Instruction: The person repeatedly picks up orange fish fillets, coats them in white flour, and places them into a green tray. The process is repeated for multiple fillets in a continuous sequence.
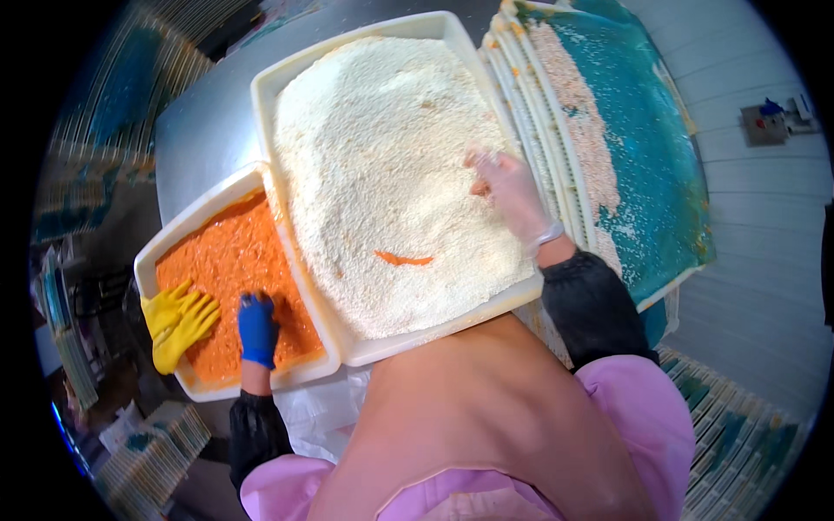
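Note:
My left hand [258, 328], in a blue glove, is down at the orange wet mix [221, 252] in the smaller white tub [149, 252]. Its fingers are curled, and whatever they grip is hidden. Over the right side of the pale crumbs [382, 165] hangs my right hand [511, 189] in a clear plastic glove. Its bent fingers and thumb stand apart, with nothing plainly seen between them. One thin orange-coated strip [403, 258] lies on the crumbs, to the left of and nearer than my right hand. The crumbs fill a large white tub [439, 328].
Yellow gloves [181, 321] drape over the small tub's left rim. At the right, stacked white trays [549, 122] carry a top tray with a teal sheet [656, 165] and rows of pale crumbed pieces [580, 113]. A metal table [208, 130] lies under the tubs. Racks stand at the left.

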`<state>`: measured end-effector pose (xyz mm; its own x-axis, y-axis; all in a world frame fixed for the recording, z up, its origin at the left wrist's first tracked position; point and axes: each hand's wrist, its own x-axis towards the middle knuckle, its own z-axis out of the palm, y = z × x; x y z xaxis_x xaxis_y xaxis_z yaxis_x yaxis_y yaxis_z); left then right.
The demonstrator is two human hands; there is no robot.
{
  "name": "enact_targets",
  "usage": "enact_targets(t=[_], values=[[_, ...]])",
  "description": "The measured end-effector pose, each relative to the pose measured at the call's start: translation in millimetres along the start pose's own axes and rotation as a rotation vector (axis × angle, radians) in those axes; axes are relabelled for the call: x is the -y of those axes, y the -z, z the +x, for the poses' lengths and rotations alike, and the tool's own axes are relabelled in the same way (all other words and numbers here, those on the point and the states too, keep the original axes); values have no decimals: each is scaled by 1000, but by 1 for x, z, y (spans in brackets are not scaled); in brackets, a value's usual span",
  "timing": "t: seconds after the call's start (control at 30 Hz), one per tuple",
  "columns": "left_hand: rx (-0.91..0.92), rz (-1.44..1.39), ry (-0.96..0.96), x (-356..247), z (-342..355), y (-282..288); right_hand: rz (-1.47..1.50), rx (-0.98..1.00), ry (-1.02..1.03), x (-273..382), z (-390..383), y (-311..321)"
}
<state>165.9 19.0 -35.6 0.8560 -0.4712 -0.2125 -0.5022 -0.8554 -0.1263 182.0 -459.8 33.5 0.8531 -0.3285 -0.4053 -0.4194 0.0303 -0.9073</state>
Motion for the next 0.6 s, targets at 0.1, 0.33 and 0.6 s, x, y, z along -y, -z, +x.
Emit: enact_targets(t=[0.1,0.33,0.6], values=[[117,-84,-37,-1,-18,-33,85,115,92,71,1,46],[98,-225,71,-5,-22,-11,-453,-236,207,124,137,165],[143,-333,255,4,-36,-5,-1357,-198,280,75,178,203]])
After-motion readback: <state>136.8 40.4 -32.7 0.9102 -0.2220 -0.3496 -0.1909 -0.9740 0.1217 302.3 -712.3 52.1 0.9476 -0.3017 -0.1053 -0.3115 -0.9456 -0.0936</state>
